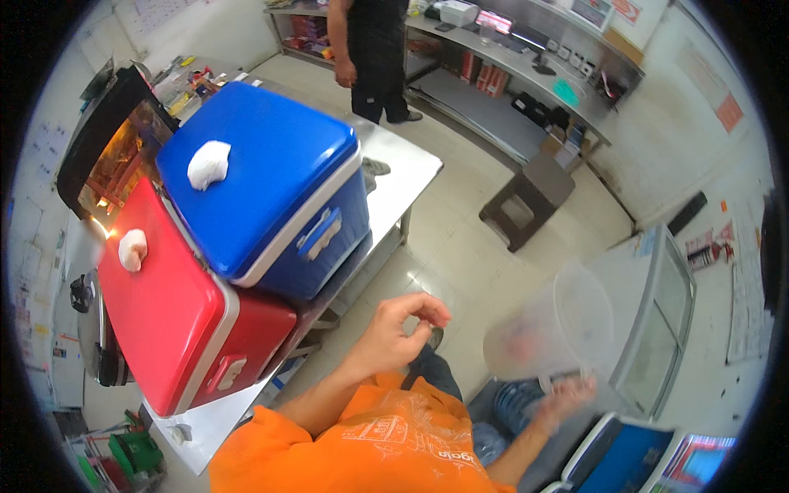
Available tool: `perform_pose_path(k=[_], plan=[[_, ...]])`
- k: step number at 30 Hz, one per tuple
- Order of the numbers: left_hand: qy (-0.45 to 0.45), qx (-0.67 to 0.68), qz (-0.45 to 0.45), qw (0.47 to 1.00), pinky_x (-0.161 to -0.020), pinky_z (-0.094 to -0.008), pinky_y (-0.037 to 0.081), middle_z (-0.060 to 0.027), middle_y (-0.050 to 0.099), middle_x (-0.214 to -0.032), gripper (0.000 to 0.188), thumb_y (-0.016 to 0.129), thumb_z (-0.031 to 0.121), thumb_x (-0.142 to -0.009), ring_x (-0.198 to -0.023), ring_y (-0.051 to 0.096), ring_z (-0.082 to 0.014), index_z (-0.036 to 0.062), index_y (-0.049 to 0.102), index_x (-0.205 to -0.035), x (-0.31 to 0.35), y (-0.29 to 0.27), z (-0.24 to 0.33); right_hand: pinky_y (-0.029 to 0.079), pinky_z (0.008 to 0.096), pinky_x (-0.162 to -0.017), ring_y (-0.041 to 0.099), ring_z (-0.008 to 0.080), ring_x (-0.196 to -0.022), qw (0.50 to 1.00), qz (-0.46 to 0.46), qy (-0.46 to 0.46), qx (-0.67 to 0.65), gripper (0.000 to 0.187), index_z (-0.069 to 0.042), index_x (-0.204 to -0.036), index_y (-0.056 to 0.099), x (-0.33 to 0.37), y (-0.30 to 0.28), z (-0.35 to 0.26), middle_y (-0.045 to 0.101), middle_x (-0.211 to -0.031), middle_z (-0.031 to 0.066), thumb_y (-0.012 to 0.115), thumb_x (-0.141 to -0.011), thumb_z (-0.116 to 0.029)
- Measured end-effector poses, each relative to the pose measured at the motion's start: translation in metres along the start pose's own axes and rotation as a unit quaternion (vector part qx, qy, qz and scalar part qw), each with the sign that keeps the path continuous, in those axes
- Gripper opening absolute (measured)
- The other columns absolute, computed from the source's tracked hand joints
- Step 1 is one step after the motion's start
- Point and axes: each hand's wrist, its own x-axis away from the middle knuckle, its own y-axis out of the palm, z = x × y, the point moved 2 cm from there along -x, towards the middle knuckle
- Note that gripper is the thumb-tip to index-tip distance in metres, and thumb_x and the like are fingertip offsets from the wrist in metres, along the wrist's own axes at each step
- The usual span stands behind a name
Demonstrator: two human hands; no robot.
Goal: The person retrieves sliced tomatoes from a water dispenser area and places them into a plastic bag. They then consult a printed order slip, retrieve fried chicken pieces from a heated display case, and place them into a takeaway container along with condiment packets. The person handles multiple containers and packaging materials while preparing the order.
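My right hand (567, 401) grips the handle of a large translucent plastic pitcher (579, 316), which is tilted with its body toward the middle of the room. A blurred reddish patch shows inside or through its wall; I cannot tell which. My left hand (404, 327) is raised in front of my orange shirt, its fingers loosely curled and the thumb apart, with nothing visible in it. To its left, a blue cooler box (263, 172) and a red cooler box (168, 304) stand side by side on a metal table (411, 177). A crumpled white piece lies on each lid.
Near my right arm are large clear blue water bottles (514, 407) and a glass-topped chest freezer (649, 320). A brown stool (530, 201) stands on the tiled floor. Beyond the table, a person in dark clothes (376, 57) stands by the shelves. A lit display case (123, 152) is far left.
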Motion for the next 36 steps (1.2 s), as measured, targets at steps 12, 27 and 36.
perform_pose_path(k=[12, 27, 36], plan=[[-0.014, -0.01, 0.174, 0.985, -0.085, -0.0308, 0.055, -0.0069, 0.073, -0.092, 0.026, 0.051, -0.007, -0.085, -0.091, 0.071, -0.0165, 0.0011, 0.068, -0.102, -0.212, -0.008, -0.032, 0.033, 0.0235, -0.044, 0.041, 0.0071, -0.055, 0.993, -0.115, 0.007, 0.029, 0.038, -0.01, -0.126, 0.053, -0.202, 0.236, 0.04, 0.046, -0.072, -0.0012, 0.042, -0.106, -0.041], [-0.022, 0.031, 0.322, 0.946, -0.084, -0.0291, 0.055, -0.0062, 0.069, -0.091, 0.024, 0.05, -0.01, -0.086, -0.09, 0.068, -0.0138, -0.0001, 0.065, -0.102, -0.495, -0.089, -0.066, 0.03, 0.0249, -0.04, 0.035, 0.0075, -0.044, 0.95, -0.272, 0.142, -0.058, 0.025, -0.013, -0.094, 0.049, -0.285, 0.62, 0.062, 0.037, -0.059, -0.0051, 0.046, -0.104, -0.035], [-0.017, 0.054, 0.426, 0.903, -0.08, -0.0278, 0.053, -0.0044, 0.066, -0.088, 0.019, 0.052, -0.008, -0.089, -0.083, 0.064, -0.0121, 0.001, 0.064, -0.1, -0.642, -0.072, -0.078, 0.032, 0.0273, -0.039, 0.04, 0.0097, -0.043, 0.905, -0.416, 0.08, -0.03, 0.028, -0.01, -0.077, 0.053, -0.351, 0.801, 0.061, 0.044, -0.057, -0.0022, 0.054, -0.099, -0.026]])
